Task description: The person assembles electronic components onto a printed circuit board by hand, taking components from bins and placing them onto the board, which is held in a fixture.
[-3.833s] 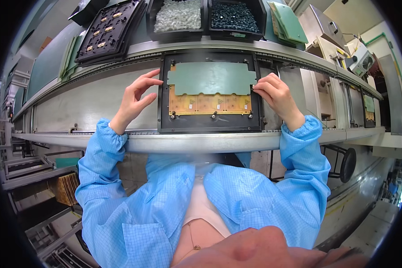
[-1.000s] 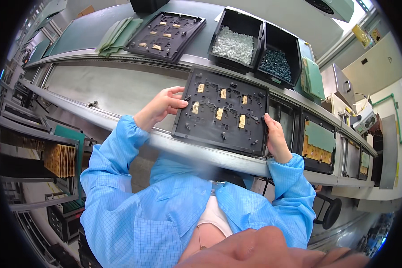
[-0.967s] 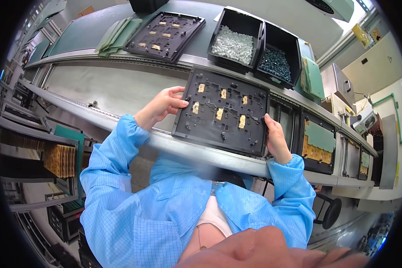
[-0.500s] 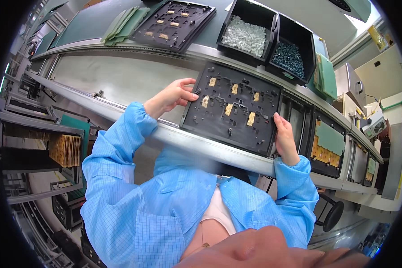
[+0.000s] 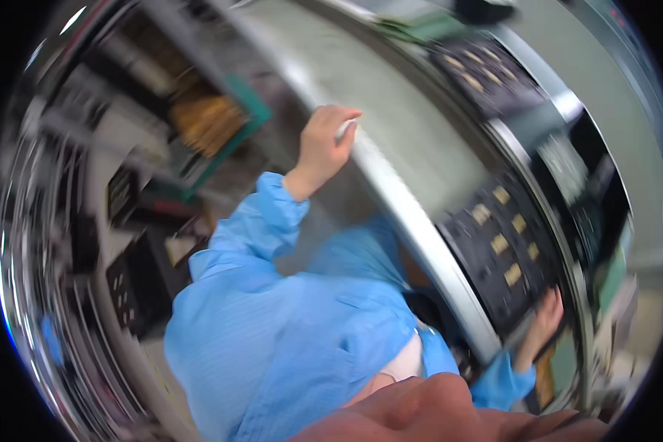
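Note:
The view is smeared by motion. My left hand (image 5: 323,149) is off the tray, over the metal rail (image 5: 398,188) along the bench's near edge. Its fingers are bent, with thumb and forefinger apart; a pale edge shows between them, and I see no separate thing held. A black tray (image 5: 460,239) lies on the line to the right, with several small tan pieces (image 5: 499,244) in its slots. At the tray's right end is my right hand (image 5: 545,322). Its fingers are blurred against the tray's edge, so their grip is unclear.
Behind the line stand another black tray (image 5: 486,77) with tan pieces, green sheets (image 5: 420,28) and a black bin (image 5: 593,158) of clear pieces. At left a rack holds upright tan boards (image 5: 208,125) beside a teal frame (image 5: 247,110).
My left hand has let go of the tray's left edge and moved left to the rail. My right hand stays by the tray's right end. The whole view has swung left.

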Demonstrator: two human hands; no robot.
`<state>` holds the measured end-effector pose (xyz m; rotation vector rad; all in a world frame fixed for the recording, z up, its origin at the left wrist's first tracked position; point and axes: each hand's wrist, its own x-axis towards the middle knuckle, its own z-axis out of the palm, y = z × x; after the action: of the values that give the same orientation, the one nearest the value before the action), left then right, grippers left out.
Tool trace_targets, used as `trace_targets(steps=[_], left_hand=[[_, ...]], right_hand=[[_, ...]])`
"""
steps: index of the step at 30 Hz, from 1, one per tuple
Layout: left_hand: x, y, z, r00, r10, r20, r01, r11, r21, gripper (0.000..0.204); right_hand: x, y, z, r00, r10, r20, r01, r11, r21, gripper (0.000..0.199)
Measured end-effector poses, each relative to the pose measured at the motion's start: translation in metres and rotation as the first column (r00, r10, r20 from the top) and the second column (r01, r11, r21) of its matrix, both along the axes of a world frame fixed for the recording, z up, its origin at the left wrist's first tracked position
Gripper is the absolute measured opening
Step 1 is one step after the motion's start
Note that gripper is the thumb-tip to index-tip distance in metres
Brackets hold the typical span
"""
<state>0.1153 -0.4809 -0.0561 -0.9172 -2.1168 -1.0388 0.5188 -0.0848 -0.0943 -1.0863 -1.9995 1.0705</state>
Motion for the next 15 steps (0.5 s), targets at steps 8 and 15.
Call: trace_targets(steps=[8, 15], left_hand=[[-0.047, -0.168, -0.085, 0.687, 0.66, -0.303, -0.724, 0.658, -0.208, 0.061], [-0.072, -0.226, -0.099, 0.565, 0.79, -0.239, -0.794, 0.441, -0.419, 0.064]], right_hand=[[0.064, 0.091, 0.005, 0.973, 0.083, 0.216, -0.141, 0.953, 0.267, 0.045], [-0.028, 0.023, 0.047, 0.935, 0.329, 0.134, -0.355, 0.88, 0.315, 0.035]])
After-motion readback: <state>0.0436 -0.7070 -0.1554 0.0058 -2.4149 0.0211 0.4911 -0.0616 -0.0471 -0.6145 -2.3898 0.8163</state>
